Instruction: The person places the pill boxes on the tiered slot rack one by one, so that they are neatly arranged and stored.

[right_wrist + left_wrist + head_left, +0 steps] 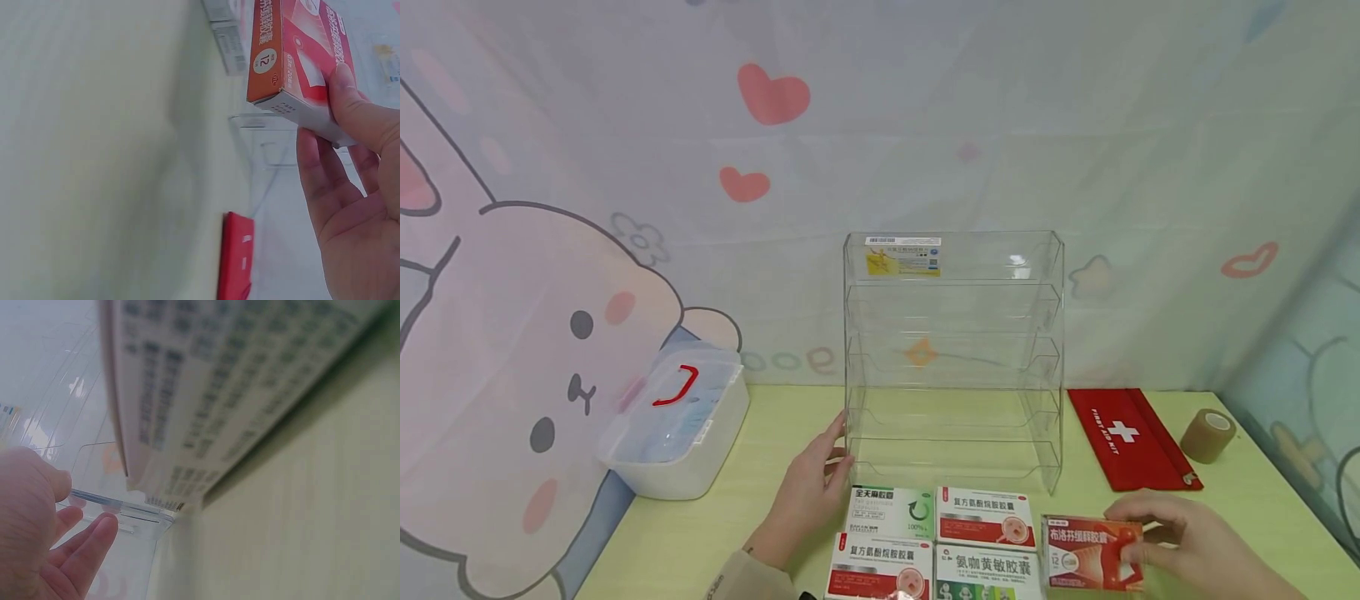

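A clear acrylic tiered rack (955, 446) stands upright in the middle of the table. My left hand (814, 483) holds its left side panel near the bottom, thumb on one side and fingers on the other. My right hand (1172, 533) grips a red and orange medicine box (1086, 554) by its right end; the right wrist view shows this box (303, 69) raised off the table, pinched by the thumb and fingers. In front of the rack lie a green-and-white capsule box (891, 512), two red-and-white medicine boxes (985, 518) and another white-and-green medicine box (988, 571).
At the left stands a white lidded case (677, 425) with a red handle. To the right of the rack lie a red first aid pouch (1131, 442) and a brown bandage roll (1208, 435). A printed cloth (925, 125) hangs behind the table.
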Tool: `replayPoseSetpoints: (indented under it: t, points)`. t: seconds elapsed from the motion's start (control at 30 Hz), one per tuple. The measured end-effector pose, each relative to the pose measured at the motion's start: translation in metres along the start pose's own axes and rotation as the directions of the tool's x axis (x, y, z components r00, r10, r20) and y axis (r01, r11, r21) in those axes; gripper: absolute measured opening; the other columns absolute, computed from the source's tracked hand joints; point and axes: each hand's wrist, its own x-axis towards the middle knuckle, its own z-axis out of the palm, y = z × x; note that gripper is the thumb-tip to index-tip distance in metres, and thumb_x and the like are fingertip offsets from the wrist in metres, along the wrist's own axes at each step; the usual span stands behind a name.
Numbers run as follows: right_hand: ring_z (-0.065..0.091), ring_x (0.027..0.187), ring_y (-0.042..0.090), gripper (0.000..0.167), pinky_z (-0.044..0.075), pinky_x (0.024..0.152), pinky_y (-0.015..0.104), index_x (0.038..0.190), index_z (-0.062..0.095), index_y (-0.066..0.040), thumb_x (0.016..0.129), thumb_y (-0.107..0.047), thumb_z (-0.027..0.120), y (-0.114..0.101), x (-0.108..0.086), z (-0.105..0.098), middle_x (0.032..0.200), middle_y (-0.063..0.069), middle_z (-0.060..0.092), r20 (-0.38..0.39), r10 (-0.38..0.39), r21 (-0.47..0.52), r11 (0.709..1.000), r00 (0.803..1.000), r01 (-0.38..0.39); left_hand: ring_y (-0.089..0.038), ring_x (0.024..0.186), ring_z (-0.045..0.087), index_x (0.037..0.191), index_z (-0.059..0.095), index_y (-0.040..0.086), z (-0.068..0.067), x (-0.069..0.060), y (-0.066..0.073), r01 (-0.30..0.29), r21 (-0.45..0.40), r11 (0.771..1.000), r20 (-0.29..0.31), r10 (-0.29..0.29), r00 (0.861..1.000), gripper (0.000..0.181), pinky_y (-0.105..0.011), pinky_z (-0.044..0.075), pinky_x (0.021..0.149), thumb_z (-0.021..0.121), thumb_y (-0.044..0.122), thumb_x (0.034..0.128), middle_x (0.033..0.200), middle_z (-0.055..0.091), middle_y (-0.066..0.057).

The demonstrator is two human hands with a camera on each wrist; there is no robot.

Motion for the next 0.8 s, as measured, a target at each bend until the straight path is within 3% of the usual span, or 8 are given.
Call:
replayPoseSetpoints:
  t: [0.13, 0.33, 0.6, 0.67, 0.8]
  points:
    - [0.063, 0.101, -0.009, 0.041, 0.067, 0.074, 0.018, 0.130, 0.076, -0.010, 0.092, -0.018, 0.088, -0.013, 0.004, -0.003, 0.122, -0.006, 0.076, -0.118, -0.118, -0.104, 0.989, 0.986, 0.106, -0.029, 0.123, 0.077, 0.173, 0.035, 0.013, 0.000, 0.000, 0.001, -0.016, 0.006, 1.000, -0.003, 0.016, 1.000, 0.072, -0.034, 0.070, 0.101, 0.067, 0.008, 0.1086, 0.154, 0.064, -0.020]
    - [0.065, 0.097, -0.007, 0.041, 0.067, 0.073, 0.017, 0.124, 0.080, -0.016, 0.086, -0.014, 0.094, -0.030, 0.011, -0.005, 0.116, -0.022, 0.074, -0.263, -0.206, -0.173, 0.971, 0.942, 0.164, -0.028, 0.124, 0.077, 0.173, 0.035, 0.014, 0.000, 0.000, 0.003, -0.003, -0.004, 1.000, -0.002, 0.003, 1.000, 0.072, -0.032, 0.069, 0.102, 0.067, 0.009, 0.1089, 0.154, 0.064, -0.020]
    - [0.069, 0.095, -0.006, 0.047, 0.067, 0.072, 0.013, 0.122, 0.081, -0.020, 0.079, -0.006, 0.097, -0.056, 0.023, -0.012, 0.118, -0.021, 0.073, -0.364, -0.386, -0.231, 0.919, 0.848, 0.319, -0.028, 0.125, 0.077, 0.174, 0.033, 0.017, 0.000, -0.001, 0.002, 0.005, 0.010, 1.000, -0.003, -0.005, 1.000, 0.073, -0.031, 0.069, 0.102, 0.067, 0.011, 0.1098, 0.154, 0.064, -0.018]
    - [0.068, 0.095, -0.006, 0.048, 0.066, 0.073, 0.012, 0.122, 0.081, -0.021, 0.078, -0.006, 0.097, -0.064, 0.026, -0.013, 0.119, -0.021, 0.072, -0.375, -0.410, -0.248, 0.909, 0.832, 0.336, -0.028, 0.125, 0.077, 0.174, 0.033, 0.017, 0.000, -0.001, 0.001, 0.006, 0.015, 1.000, -0.002, -0.006, 1.000, 0.073, -0.031, 0.069, 0.102, 0.067, 0.011, 0.1099, 0.154, 0.064, -0.018]
    - [0.068, 0.094, -0.006, 0.047, 0.066, 0.074, 0.011, 0.122, 0.082, -0.022, 0.079, -0.008, 0.098, -0.080, 0.035, -0.016, 0.118, -0.014, 0.074, -0.379, -0.422, -0.271, 0.901, 0.824, 0.338, -0.028, 0.125, 0.076, 0.175, 0.033, 0.018, 0.000, -0.001, 0.000, 0.013, 0.014, 1.000, 0.000, -0.013, 1.000, 0.074, -0.031, 0.069, 0.102, 0.067, 0.011, 0.1099, 0.155, 0.064, -0.017]
